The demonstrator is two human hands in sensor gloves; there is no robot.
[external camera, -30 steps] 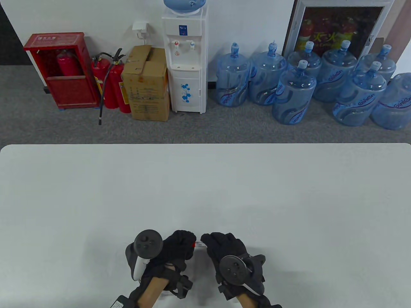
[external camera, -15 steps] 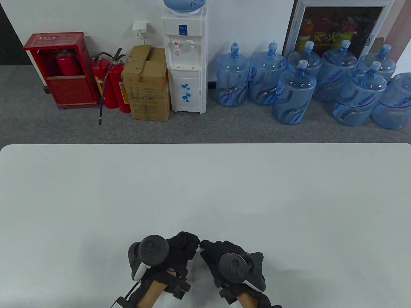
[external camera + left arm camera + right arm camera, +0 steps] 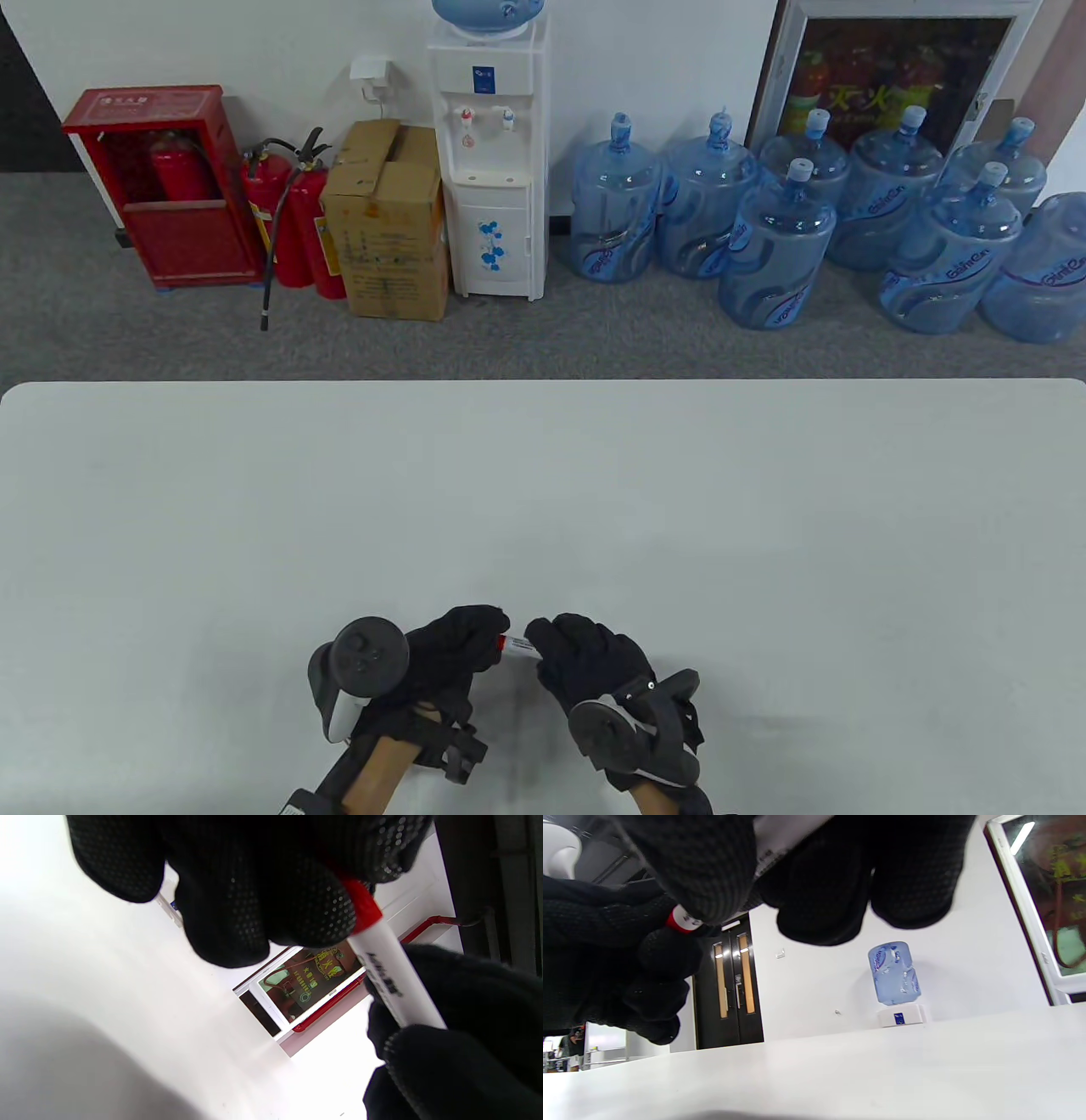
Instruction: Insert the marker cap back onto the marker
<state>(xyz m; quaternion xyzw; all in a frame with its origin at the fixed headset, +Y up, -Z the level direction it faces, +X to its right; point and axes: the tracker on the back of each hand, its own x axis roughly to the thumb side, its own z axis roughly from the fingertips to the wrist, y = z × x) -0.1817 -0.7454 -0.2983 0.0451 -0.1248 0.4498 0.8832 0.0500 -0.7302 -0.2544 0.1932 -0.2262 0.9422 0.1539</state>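
- Broadly, the white table [image 3: 543, 509] serves only as a backdrop: both hands work near its front edge, and whether they are lifted off it or resting on it I cannot tell.
- Next in size, the left hand [image 3: 441, 649] comes in from the lower left with its tracker on the back, fingers curled toward the centre. Its fingers [image 3: 271, 899] are clenched around the red cap [image 3: 360, 910], gripping the cap end so it can be pushed along the marker's axis.
- Facing it, the right hand [image 3: 585, 658] reaches in from the lower right, tracker tilted toward the camera, fingers wrapped over the barrel. It grasps the white marker [image 3: 519, 646] firmly, judging by the fingers folded over it in the right wrist view, which gives the left hand something steady to press against.
- That marker lies roughly level between the two hands, bridging the small gap between them; only a short printed stretch of barrel shows.
- Smallest, the cap sits at the marker's left end, its red edge meeting the white barrel with no tip showing. It looks seated or nearly so; whether it has fully clicked home is hidden by the glove. A final squeeze of the hands toward each other would settle it.
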